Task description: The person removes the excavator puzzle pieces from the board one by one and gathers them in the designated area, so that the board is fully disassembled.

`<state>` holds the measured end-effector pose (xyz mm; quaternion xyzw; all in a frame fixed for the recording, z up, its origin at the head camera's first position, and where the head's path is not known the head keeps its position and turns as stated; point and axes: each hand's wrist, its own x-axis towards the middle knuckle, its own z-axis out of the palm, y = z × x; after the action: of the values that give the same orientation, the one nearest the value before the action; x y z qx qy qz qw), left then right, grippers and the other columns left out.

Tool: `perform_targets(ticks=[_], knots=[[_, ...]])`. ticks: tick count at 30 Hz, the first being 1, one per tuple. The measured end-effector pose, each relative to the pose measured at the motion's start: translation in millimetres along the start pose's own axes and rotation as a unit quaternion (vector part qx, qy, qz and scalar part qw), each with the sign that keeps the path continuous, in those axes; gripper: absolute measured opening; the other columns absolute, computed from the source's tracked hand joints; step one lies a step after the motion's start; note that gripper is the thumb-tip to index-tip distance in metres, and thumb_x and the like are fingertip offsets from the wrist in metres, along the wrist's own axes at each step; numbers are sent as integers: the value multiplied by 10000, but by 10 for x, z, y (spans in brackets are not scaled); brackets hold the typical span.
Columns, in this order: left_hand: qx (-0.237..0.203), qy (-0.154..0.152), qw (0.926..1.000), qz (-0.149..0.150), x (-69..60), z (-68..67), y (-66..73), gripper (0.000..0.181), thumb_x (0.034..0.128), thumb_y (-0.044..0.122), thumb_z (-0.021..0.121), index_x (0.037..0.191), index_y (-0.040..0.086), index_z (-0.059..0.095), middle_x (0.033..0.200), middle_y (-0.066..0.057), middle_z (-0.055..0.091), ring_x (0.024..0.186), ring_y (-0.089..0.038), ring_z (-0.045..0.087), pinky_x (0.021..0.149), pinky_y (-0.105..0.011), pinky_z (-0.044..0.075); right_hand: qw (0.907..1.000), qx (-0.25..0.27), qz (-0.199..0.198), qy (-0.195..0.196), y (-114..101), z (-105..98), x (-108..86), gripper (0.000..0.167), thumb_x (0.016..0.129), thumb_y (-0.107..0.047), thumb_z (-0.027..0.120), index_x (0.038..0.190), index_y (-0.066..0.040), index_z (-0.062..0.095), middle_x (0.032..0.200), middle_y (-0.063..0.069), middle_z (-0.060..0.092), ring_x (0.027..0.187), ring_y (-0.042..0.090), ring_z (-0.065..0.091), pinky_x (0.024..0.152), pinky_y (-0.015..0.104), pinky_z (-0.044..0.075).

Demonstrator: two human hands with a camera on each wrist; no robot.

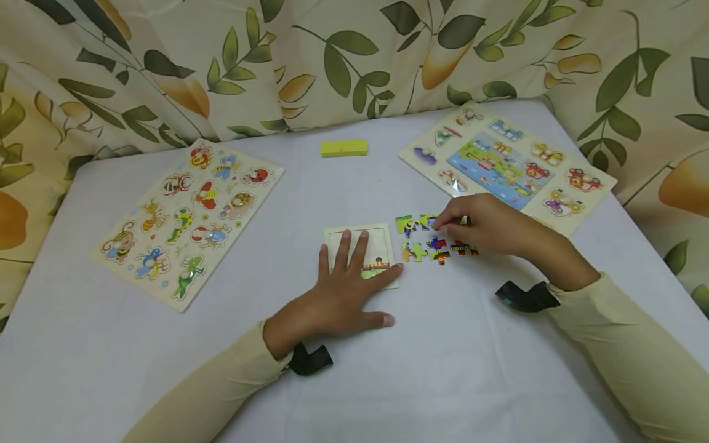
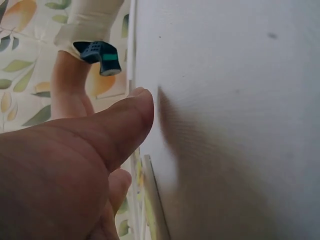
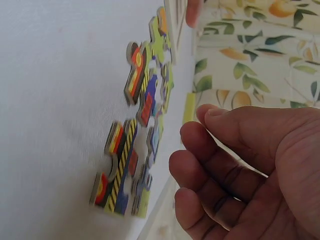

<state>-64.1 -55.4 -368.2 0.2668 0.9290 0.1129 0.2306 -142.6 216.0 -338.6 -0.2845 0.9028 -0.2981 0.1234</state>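
Note:
In the head view my left hand (image 1: 344, 301) lies with spread fingers over a small square puzzle tray (image 1: 334, 232). A picture piece (image 1: 376, 269) shows in the tray's lower right part, partly behind the fingers. My right hand (image 1: 487, 224) is just above loose jigsaw pieces (image 1: 414, 251) to the tray's right, index finger and thumb close together. In the right wrist view those fingers (image 3: 187, 167) are loosely bent, with nothing visible between them. A striped piece (image 3: 120, 170) lies flat below. The left wrist view shows the left thumb (image 2: 132, 112) stretched out above the cloth.
An insect peg puzzle board (image 1: 221, 184) lies at the left. A vehicle peg puzzle board (image 1: 426, 138) lies at the back right, close to the right hand. A yellow block (image 1: 344, 148) sits at the back middle. Patterned curtain (image 1: 354, 67) hangs behind the white-covered table.

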Motion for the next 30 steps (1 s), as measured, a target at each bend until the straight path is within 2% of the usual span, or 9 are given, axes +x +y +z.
perform_targets(ticks=[6,9,16,24,30], knots=[[40,82,10000,30,-76,-56,-21,785,865,623,607,1528,449,225,1594,-141,-195,1391,-363,-303,1034,-651,-155,9999,49,-62,-62,-86,74,67,149,893,-1,671,1014,-47,745,962,27,703,779,140,578,625,245,465],[6,84,10000,-9,-117,-60,-56,780,865,609,618,1525,454,233,1596,-144,-184,1392,-363,-301,1037,-649,-153,9999,77,-133,-63,-131,97,99,150,895,-4,670,1014,-53,745,974,26,700,743,147,564,593,251,456],[-150,41,9999,-32,-212,-49,-122,768,877,602,607,1526,458,222,1588,-135,-216,1375,-347,-334,1040,-639,-158,9989,202,-395,-141,-184,172,200,151,899,1,665,1018,-51,743,934,-4,684,761,137,547,661,264,472],[-140,39,9999,40,-295,-28,-177,767,884,608,591,1532,444,213,1584,-150,-219,1370,-347,-340,1042,-648,-145,9980,227,-555,-205,-274,274,312,158,888,-11,687,1025,-63,748,936,-14,690,745,134,545,669,282,473],[-284,-35,9996,-29,-334,-24,-205,760,888,602,589,1535,412,238,1569,-198,-224,1370,-357,-334,1053,-633,-139,9960,484,-656,-356,-388,345,403,152,896,-7,679,1031,-35,741,910,19,678,740,150,543,668,289,470]])
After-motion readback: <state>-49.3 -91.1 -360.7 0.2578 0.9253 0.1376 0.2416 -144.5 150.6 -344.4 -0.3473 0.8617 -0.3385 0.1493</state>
